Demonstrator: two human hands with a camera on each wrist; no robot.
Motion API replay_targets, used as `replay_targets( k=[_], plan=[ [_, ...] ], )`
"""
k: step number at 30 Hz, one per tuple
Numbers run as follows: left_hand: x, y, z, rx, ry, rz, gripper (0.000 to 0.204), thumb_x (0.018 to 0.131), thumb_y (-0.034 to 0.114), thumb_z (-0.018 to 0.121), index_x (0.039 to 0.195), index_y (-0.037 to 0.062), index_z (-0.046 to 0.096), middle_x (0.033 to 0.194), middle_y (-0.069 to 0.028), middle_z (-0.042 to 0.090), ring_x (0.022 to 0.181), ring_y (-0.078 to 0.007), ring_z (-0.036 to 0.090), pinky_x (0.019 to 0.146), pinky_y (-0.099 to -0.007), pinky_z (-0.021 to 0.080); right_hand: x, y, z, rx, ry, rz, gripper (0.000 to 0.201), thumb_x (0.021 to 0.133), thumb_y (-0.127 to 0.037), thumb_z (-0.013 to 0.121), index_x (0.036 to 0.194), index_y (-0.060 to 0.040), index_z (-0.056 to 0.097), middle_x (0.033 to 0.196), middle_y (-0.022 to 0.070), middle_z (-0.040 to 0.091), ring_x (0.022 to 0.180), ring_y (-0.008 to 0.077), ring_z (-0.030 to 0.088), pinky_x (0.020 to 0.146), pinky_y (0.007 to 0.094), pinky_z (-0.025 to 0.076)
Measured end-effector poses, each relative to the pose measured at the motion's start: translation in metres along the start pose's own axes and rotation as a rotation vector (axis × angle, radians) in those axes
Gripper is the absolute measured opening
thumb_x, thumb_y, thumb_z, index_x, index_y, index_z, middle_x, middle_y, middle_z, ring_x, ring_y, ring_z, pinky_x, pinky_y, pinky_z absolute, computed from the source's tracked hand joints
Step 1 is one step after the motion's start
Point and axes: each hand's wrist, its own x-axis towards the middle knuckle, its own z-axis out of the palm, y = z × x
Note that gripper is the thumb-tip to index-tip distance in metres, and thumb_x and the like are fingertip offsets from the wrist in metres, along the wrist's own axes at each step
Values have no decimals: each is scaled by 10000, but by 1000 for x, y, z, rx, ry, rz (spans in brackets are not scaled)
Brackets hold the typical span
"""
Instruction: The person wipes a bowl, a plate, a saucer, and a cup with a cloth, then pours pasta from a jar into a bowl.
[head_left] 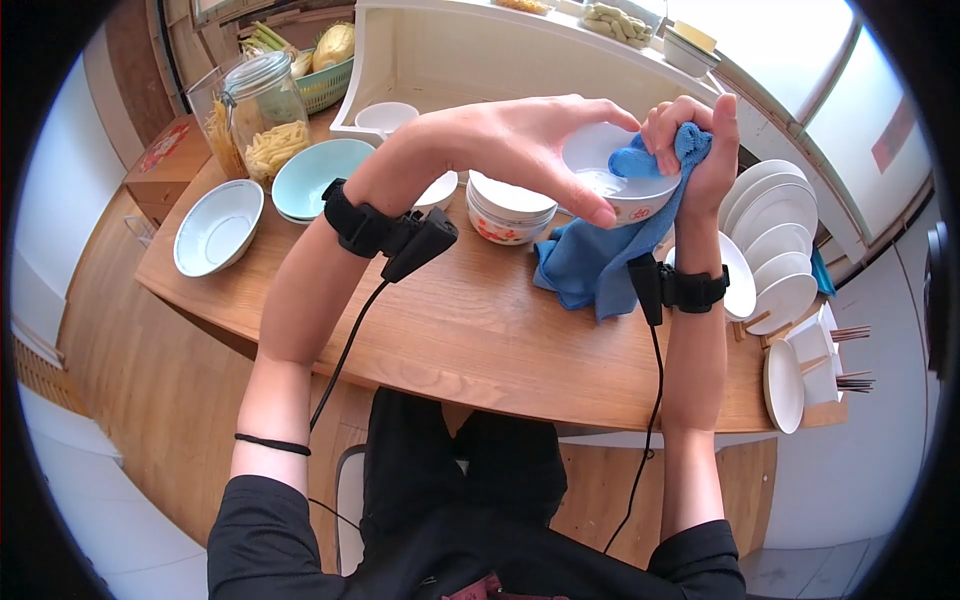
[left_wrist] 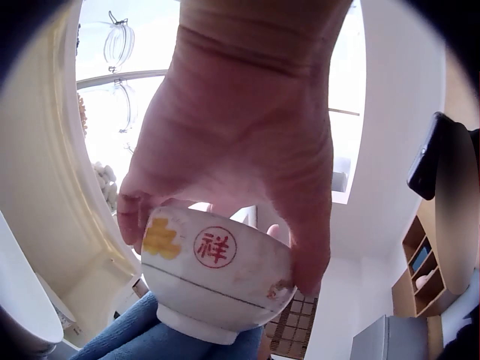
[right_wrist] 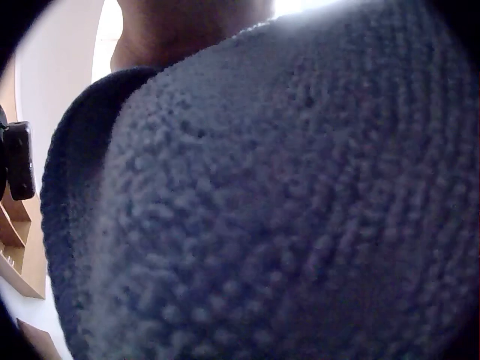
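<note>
In the head view a white bowl [head_left: 640,208] with red marks is tilted in the air above the table. The left hand [head_left: 530,148] grips its rim, thumb on the near side; the left wrist view shows that hand [left_wrist: 240,150] over the bowl [left_wrist: 214,274]. Curled fingers of the right hand [head_left: 695,150] hold a blue cloth [head_left: 600,260], part of it pushed inside the bowl. The cloth's lower end hangs to the tabletop. In the right wrist view the cloth [right_wrist: 285,210] fills most of the picture and hides the fingers.
Stacked patterned bowls [head_left: 508,228] stand behind the cloth on the wooden table [head_left: 450,330]. To the left are a pale blue bowl [head_left: 315,175], another bowl [head_left: 218,228] and a pasta jar [head_left: 272,145]. Upright plates [head_left: 780,215] and a chopstick holder [head_left: 815,360] stand at the right.
</note>
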Motion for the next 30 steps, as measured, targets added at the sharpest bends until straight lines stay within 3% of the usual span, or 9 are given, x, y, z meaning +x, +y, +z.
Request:
replay_targets(
  k=[5, 8, 10, 11, 19, 30],
  plan=[
    [0, -5, -4, 172, 42, -14, 953, 687, 549, 793, 1383, 15, 421, 1298, -242, 482, 1227, -343, 488, 1004, -403, 451, 4, -8, -5, -41, 108, -18, 766, 999, -589, 201, 634, -31, 578, 530, 49, 510, 494, 98, 441, 506, 235, 345],
    [-2, -24, -6, 303, 74, -101, 933, 683, 556, 787, 1374, 36, 437, 1314, -246, 468, 1231, -353, 478, 1002, -420, 449, 5, -17, -24, 122, 106, -59, 751, 1003, -574, 204, 711, -13, 608, 538, 60, 504, 496, 119, 445, 535, 267, 388],
    [-3, -35, -7, 324, 111, -256, 941, 668, 567, 785, 1372, 47, 441, 1309, -262, 462, 1223, -380, 478, 996, -437, 450, 6, -25, -36, 116, 132, -71, 745, 1005, -569, 207, 710, -14, 607, 539, 59, 499, 494, 125, 442, 541, 270, 391],
    [-3, -41, -9, 324, 110, -255, 941, 668, 567, 785, 1372, 47, 441, 1309, -262, 462, 1223, -380, 478, 996, -437, 450, 6, -29, -43, 109, 159, -85, 738, 1006, -564, 210, 708, -16, 605, 539, 58, 494, 492, 130, 439, 548, 272, 394],
    [-7, -58, -10, 316, -24, -477, 1011, 637, 630, 767, 1389, 49, 422, 1302, -304, 444, 1222, -425, 473, 989, -480, 446, 4, -50, -84, 176, 153, -86, 690, 1010, -507, 216, 726, -12, 605, 535, 61, 458, 522, 146, 426, 604, 311, 386],
    [-12, -62, -3, 330, -211, -527, 1122, 618, 664, 765, 1428, 11, 347, 1383, -304, 391, 1301, -431, 411, 1045, -478, 415, 2, -54, -95, 176, 163, -89, 689, 1000, -521, 233, 730, -19, 621, 538, 58, 480, 521, 149, 448, 590, 308, 389]
  ],
)
